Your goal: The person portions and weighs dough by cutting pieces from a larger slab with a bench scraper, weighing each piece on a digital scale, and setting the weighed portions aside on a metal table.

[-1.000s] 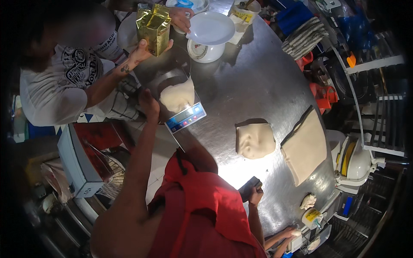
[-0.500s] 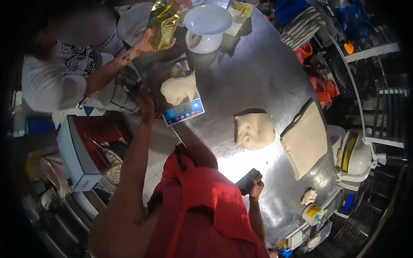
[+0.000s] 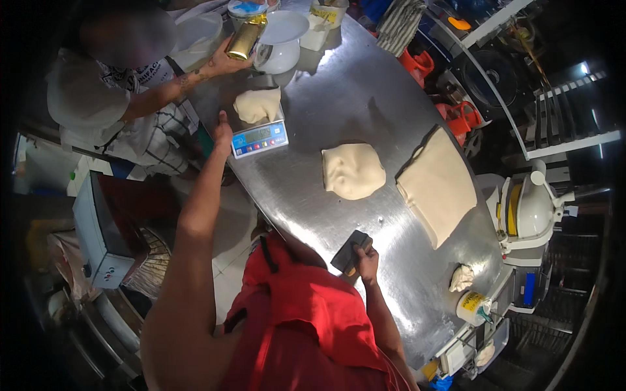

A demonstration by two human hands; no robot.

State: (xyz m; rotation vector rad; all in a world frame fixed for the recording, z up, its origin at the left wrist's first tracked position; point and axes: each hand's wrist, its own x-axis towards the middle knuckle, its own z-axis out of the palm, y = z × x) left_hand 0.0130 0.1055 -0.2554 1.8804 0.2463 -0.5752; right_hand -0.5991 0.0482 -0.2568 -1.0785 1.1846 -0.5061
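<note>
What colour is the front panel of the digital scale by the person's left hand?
The digital scale's front panel is mostly blue, shown best in the head view.

We see dim surroundings, white glare on the steel table [image 3: 306, 202] at lower centre, grey shadows above the middle dough [image 3: 354, 173], a blurred patch upper left, edges bowed, black corners.
</note>
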